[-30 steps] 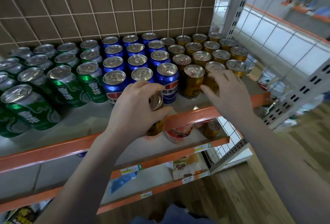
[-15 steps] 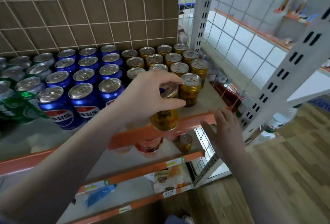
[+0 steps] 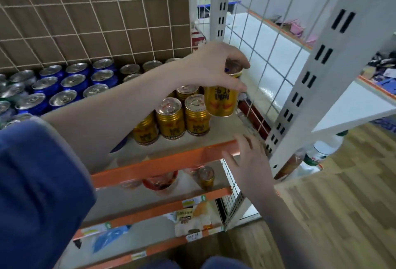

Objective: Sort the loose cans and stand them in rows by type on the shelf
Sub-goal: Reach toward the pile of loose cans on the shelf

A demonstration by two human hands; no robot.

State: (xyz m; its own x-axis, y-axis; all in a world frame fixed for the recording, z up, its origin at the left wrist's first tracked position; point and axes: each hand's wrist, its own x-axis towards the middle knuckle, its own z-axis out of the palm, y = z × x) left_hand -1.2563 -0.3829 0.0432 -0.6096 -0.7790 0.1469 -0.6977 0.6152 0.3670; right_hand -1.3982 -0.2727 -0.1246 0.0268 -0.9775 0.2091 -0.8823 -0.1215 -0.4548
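A: What's biggest here?
B: The shelf (image 3: 192, 153), orange-edged, with blue cans (image 3: 64, 99) at nine o'clock and gold cans (image 3: 170, 117) in rows at centre.
A: The hands?
B: The left hand (image 3: 211, 67) has its grip clamped on a gold can (image 3: 221, 102), lifted at one o'clock of the rows. The right hand (image 3: 249, 161) is slack, fingers on the shelf's edge at five o'clock.

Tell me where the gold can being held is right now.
The left hand grips the gold can by its top, above the shelf's right end, beside the wire mesh panel.
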